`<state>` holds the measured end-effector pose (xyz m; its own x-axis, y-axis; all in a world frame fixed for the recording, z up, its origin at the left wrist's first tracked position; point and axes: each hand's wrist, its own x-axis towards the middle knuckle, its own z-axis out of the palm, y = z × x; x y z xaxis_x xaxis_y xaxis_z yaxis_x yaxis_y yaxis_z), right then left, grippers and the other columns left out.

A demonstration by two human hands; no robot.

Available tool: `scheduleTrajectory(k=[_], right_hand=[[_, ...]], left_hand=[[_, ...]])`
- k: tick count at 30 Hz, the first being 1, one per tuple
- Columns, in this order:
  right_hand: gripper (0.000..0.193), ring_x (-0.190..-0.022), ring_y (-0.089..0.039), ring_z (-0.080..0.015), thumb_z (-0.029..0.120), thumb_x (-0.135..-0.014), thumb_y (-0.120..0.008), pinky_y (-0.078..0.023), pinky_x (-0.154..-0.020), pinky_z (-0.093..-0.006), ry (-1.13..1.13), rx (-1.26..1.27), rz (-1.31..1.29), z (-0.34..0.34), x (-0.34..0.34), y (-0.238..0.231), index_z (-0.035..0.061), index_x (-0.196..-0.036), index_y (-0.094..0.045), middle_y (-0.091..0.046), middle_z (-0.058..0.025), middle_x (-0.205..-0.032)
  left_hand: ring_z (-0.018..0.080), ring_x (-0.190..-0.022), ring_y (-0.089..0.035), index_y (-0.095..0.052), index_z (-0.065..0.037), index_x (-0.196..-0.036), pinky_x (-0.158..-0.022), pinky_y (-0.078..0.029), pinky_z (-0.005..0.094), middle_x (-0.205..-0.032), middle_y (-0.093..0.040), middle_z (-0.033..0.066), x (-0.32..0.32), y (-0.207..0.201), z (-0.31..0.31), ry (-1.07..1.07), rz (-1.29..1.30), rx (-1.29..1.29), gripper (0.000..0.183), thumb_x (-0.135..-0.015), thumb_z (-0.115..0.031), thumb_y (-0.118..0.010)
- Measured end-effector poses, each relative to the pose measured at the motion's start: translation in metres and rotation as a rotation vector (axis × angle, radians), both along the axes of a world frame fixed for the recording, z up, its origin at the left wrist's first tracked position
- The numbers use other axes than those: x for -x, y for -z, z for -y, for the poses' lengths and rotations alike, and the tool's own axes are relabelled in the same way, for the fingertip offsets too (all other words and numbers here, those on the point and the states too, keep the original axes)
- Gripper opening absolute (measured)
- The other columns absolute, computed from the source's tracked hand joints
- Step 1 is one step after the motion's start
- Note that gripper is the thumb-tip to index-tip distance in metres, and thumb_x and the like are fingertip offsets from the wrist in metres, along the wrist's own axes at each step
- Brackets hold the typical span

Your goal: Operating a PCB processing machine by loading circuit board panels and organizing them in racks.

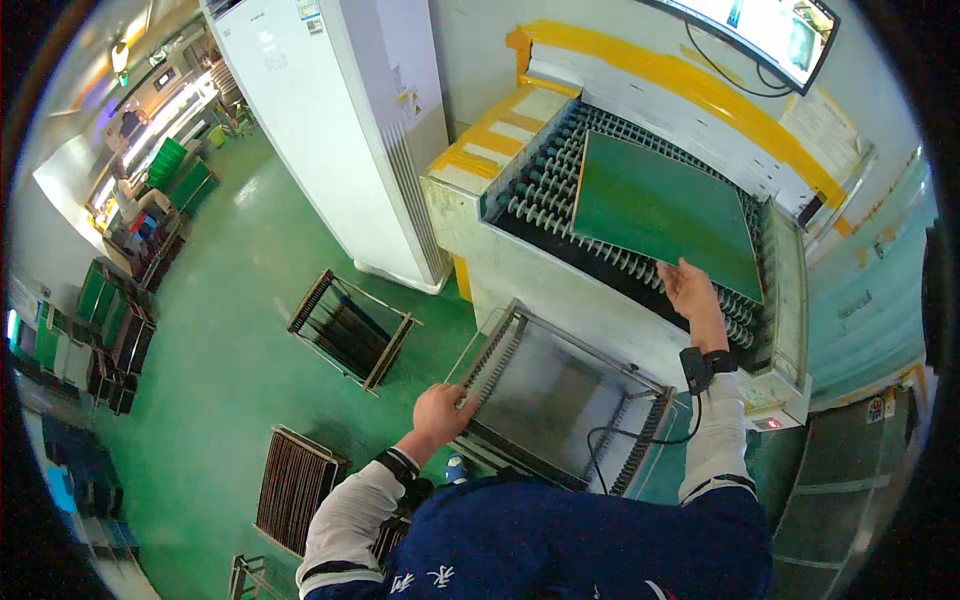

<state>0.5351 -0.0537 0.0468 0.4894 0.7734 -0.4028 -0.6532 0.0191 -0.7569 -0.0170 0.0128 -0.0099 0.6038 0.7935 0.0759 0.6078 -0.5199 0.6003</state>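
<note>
A flat green panel [660, 205] lies on the roller conveyor [560, 165] of a pale machine, slightly askew across the rollers. My right hand [692, 292] is at its near edge, fingers apart; whether the fingertips touch the panel I cannot tell. A metal slotted rack [655, 380] with toothed side rails stands close before me, below the conveyor. Around its left rail my left hand [440, 415] is closed. A black device strapped to my right wrist trails a cable [650, 441] over the rack.
On the green floor to the left stand a slotted rack [350, 330] and another filled with dark panels [296, 490]. A tall white cabinet [310, 110] rises left of the machine, and a monitor [765, 35] hangs above. Green crates and a seated person [140, 205] are far left.
</note>
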Motion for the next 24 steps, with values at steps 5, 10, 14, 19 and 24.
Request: scheduleTrajectory(k=[5,10,14,19,24], right_hand=[[0.031,-0.084,-0.070,-0.0223,0.030,-0.097,-0.060,-0.055,-0.068,-0.0309,-0.098,0.204,0.436,-0.016,0.034,-0.019,0.0005,-0.105,-0.065,-0.073,-0.0110,-0.098],[0.032,-0.117,-0.060,-0.0312,0.033,-0.095,-0.061,-0.049,-0.094,-0.0463,0.108,0.402,1.904,-0.035,0.023,-0.007,0.0131,-0.120,-0.066,-0.068,-0.0105,-0.121],[0.038,-0.138,-0.041,-0.0337,0.033,-0.095,-0.061,-0.033,-0.111,-0.0554,-0.044,0.667,1.866,-0.050,0.028,0.003,0.0276,-0.133,-0.062,-0.051,-0.0079,-0.147],[0.042,-0.141,-0.039,-0.0331,0.032,-0.097,-0.058,-0.030,-0.113,-0.0573,-0.084,0.792,1.818,-0.068,0.016,-0.004,0.0318,-0.139,-0.057,-0.043,-0.0050,-0.154],[0.043,-0.144,-0.033,-0.0319,0.031,-0.099,-0.056,-0.029,-0.114,-0.0603,-0.129,0.917,1.727,-0.088,0.000,-0.015,0.0331,-0.142,-0.053,-0.039,-0.0020,-0.157]], left_hand=[[0.0373,-0.076,-0.063,-0.068,-0.006,-0.077,-0.069,-0.050,0.0472,-0.078,-0.065,0.0146,0.001,-0.002,0.002,-0.029,-0.045,0.008,0.030,-0.087,-0.034,-0.068],[0.0370,-0.076,-0.063,-0.068,-0.006,-0.077,-0.068,-0.051,0.0471,-0.077,-0.065,0.0135,-0.003,-0.001,0.000,-0.010,-0.016,-0.023,0.028,-0.086,-0.032,-0.069],[0.0354,-0.081,-0.062,-0.068,-0.005,-0.077,-0.073,-0.051,0.0476,-0.075,-0.064,0.0134,-0.001,0.001,0.001,-0.027,-0.063,0.029,0.033,-0.087,-0.037,-0.066],[0.0361,-0.079,-0.062,-0.069,-0.005,-0.077,-0.070,-0.050,0.0479,-0.075,-0.063,0.0143,0.000,-0.002,0.001,-0.006,-0.055,0.012,0.030,-0.087,-0.033,-0.067],[0.0361,-0.078,-0.061,-0.069,-0.005,-0.078,-0.069,-0.049,0.0483,-0.076,-0.063,0.0141,0.002,-0.007,0.004,-0.014,-0.051,0.005,0.030,-0.087,-0.034,-0.067]])
